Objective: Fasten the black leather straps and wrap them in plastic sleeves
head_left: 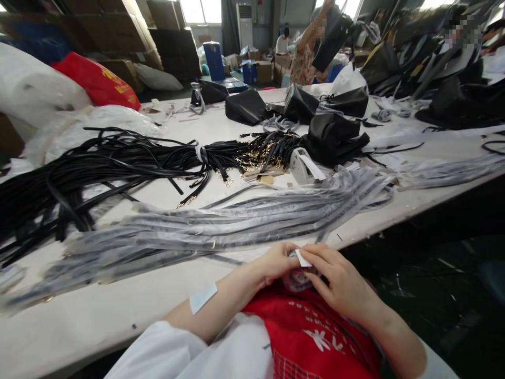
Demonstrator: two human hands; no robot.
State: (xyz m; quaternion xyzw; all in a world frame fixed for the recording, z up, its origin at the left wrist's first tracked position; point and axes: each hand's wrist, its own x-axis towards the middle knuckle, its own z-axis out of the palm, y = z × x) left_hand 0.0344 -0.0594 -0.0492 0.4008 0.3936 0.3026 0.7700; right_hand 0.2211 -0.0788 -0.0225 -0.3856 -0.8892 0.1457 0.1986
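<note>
Just above a red apron (300, 337), at the near edge of a long white surface (87, 323), the left hand (278, 261) and right hand (337, 271) grasp a small wrapped roll (296, 281) between them, the fingers bent around it. A blank-looking white slip (303, 258) lies across the roll's top, under the right fingertips. White characters and a row of smaller print run over the apron, too slanted for me to read; yellow writing on a red sack (98, 81) at the back left is likewise unclear. A plain pale blue patch (203, 298) sits on the left forearm.

Across the middle stretch flat straps in cloudy, wrinkled plastic sleeves (236, 223). Behind them, smooth black straps (130, 163) are bound in a thick bundle by a white tie (199, 152), with shiny gold clasps (272, 152) clustered at one end. A grey-white dispenser (302, 168) stands near the clasps, and slouched black bags (246, 107) lie farther back. Beyond the surface are cardboard boxes (126, 31), bright windows (201, 11) and a co-worker in a patterned top (303, 63), one arm raised
</note>
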